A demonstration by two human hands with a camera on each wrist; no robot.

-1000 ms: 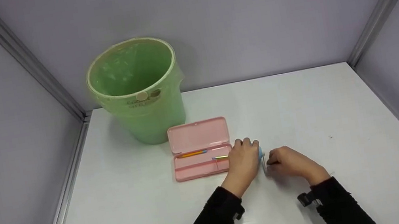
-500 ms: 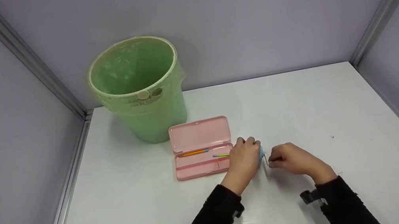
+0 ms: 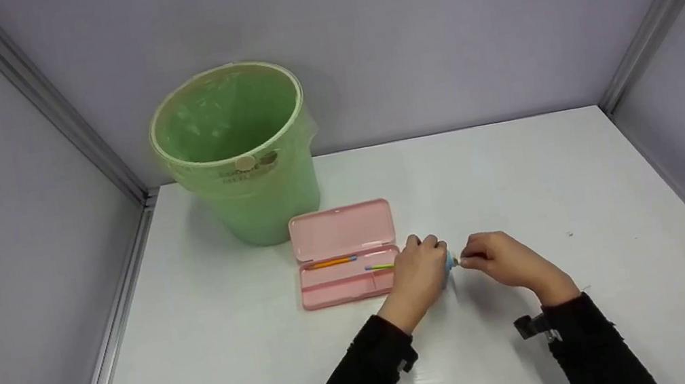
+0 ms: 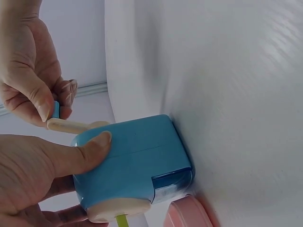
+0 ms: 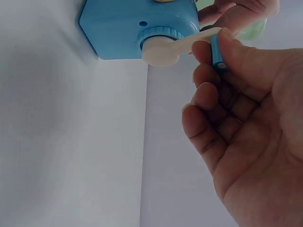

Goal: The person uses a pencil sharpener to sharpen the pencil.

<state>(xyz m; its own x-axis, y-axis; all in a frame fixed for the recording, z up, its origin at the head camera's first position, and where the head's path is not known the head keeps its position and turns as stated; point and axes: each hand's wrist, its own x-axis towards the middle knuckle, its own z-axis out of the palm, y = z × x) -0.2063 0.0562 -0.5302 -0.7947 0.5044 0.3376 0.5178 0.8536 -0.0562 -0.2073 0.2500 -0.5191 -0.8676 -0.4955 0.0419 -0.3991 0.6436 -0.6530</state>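
A blue crank pencil sharpener [image 4: 135, 158] stands on the white table, mostly hidden behind the left hand in the head view. My left hand [image 3: 420, 278] grips its body, thumb on one face and fingers around the other side. From the cream-coloured front in the left wrist view sticks a yellow-green pencil [image 4: 122, 221]. My right hand [image 3: 511, 265] pinches the small blue knob [image 5: 217, 52] at the end of the cream crank arm [image 5: 189, 43] between thumb and forefinger. The other fingers of that hand are loosely curled.
An open pink pencil case [image 3: 342, 230] lies just left of the left hand, with an orange pencil [image 3: 333, 263] in it. Behind it stands a green lined bin [image 3: 268, 197]. Grey walls [image 3: 427, 34] enclose the table [image 3: 207, 378] at the back and sides.
The right hand has turned the crank: the arm hung down toward the table before and now points up toward the hand. The left hand and sharpener have stayed in place.
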